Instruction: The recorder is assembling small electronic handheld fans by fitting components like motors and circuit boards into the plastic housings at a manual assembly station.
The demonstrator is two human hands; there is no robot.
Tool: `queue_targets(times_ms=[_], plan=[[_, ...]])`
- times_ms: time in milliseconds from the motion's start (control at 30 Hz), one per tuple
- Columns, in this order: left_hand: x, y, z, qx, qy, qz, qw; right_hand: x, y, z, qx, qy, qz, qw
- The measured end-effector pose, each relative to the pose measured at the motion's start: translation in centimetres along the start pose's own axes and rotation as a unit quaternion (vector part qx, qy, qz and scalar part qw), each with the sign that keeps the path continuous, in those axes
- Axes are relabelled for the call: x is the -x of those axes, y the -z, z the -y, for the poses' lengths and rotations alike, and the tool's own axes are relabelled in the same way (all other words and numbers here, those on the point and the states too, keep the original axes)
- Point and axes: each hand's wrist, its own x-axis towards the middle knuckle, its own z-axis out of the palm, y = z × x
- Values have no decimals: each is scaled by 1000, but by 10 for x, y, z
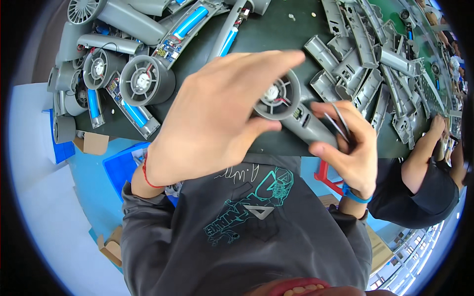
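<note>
A grey handheld fan (316, 129) with a round grilled head lies tilted in front of me, just over the table's near edge. My right hand (353, 148) pinches its handle between thumb and forefinger. Metal tweezers (336, 126) are also tucked in the fingers of that hand. My left hand (212, 111), slightly blurred, is beside the fan head, fingers stretched out and thumb apart. It hides part of the head, and I cannot tell whether it touches it.
On the dark green table (291, 37), opened fan bodies (145, 81) with blue batteries and circuit boards crowd the left. Grey plastic half-shells (363, 64) are piled on the right. Below the edge sits a blue bin (118, 170). Another person's arm (419, 158) reaches in at right.
</note>
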Motion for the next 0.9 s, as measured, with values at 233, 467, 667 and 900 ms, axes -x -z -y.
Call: queue_targets(times_ms=[233,467,667,900], plan=[[8,-5,-14,242,207,-55,946,11,14,-9,-223,-26,51,973],[8,-16,-25,230,179,-135,947,20,5,-6,-275,-66,4,959],[29,-14,-5,310,154,-123,930,19,1,-29,-254,38,82,963],[42,-6,10,304,32,-230,924,-7,-26,-2,116,169,-95,974]])
